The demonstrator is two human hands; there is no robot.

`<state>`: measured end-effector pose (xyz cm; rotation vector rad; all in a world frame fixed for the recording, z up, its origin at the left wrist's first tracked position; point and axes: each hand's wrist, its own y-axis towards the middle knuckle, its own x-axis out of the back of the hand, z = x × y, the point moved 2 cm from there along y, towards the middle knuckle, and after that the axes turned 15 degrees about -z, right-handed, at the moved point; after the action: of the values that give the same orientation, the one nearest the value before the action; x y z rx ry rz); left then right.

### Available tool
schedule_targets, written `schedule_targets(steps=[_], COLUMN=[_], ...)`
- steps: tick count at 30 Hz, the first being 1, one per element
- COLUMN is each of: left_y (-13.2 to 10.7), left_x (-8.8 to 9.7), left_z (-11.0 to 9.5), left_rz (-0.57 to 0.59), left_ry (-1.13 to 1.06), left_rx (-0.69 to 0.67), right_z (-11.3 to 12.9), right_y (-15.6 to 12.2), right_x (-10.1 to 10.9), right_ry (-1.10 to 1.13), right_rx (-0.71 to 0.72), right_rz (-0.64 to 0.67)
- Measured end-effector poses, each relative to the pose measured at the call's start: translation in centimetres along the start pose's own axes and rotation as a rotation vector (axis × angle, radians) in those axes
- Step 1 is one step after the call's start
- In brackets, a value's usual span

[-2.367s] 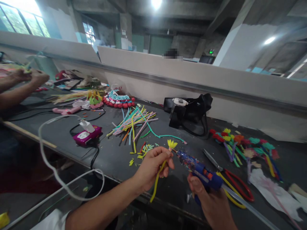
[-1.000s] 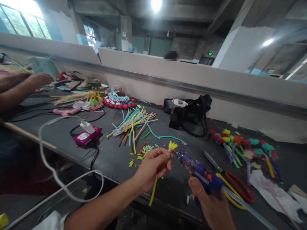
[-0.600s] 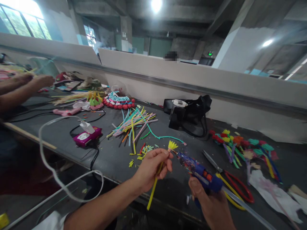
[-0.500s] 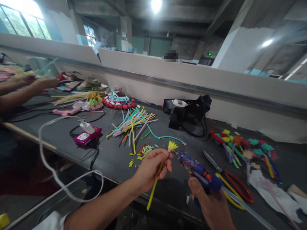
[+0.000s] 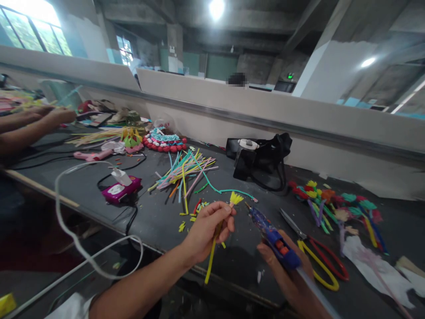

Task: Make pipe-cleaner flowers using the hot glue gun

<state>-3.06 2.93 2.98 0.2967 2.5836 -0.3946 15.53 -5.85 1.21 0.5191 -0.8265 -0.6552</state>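
Near the front of the dark table, my left hand (image 5: 212, 228) pinches a yellow pipe-cleaner flower (image 5: 236, 199) just below its fanned petals. Its yellow stem (image 5: 210, 263) hangs down below my palm. My right hand (image 5: 292, 270) is wrapped round a blue hot glue gun (image 5: 274, 237) with a clear glue stick (image 5: 315, 290) in its back end. The gun's nozzle points at the flower with a small gap between them. Short cut pieces (image 5: 199, 208) in yellow, green and red lie behind my left hand.
Scissors (image 5: 300, 230) with red and yellow handles lie right of the glue gun, before finished fuzzy flowers (image 5: 328, 197). Loose pipe cleaners (image 5: 186, 173), a black bag (image 5: 279, 155) and a purple power socket (image 5: 121, 189) stand further back. Another person's hands (image 5: 56, 116) work at far left.
The glue gun's nozzle has drawn away from the flower, my right hand tilting it back to the right. My left hand has shifted slightly left with the flower.
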Motion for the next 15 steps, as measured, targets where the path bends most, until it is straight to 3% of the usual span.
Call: schedule_targets(steps=[3, 6, 12, 15], left_y=[0.1, 0.2, 0.2, 0.3], left_x=[0.4, 0.7, 1.3, 1.4], left_z=[-0.3, -0.4, -0.6, -0.8], left_rz=[-0.061, -0.094, -0.096, -0.063], left_ry=[0.014, 0.004, -0.012, -0.040], left_rx=[-0.056, -0.069, -0.089, -0.098], right_z=[-0.8, -2.9, -7.4, -8.9], right_y=[1.1, 1.5, 2.2, 2.6], right_x=[0.0, -0.3, -0.7, -0.4], right_ry=[-0.155, -0.290, -0.270, -0.280], right_rx=[0.202, 0.252, 0.046, -0.027], right_rz=[0.005, 0.082, 0.397, 0.451])
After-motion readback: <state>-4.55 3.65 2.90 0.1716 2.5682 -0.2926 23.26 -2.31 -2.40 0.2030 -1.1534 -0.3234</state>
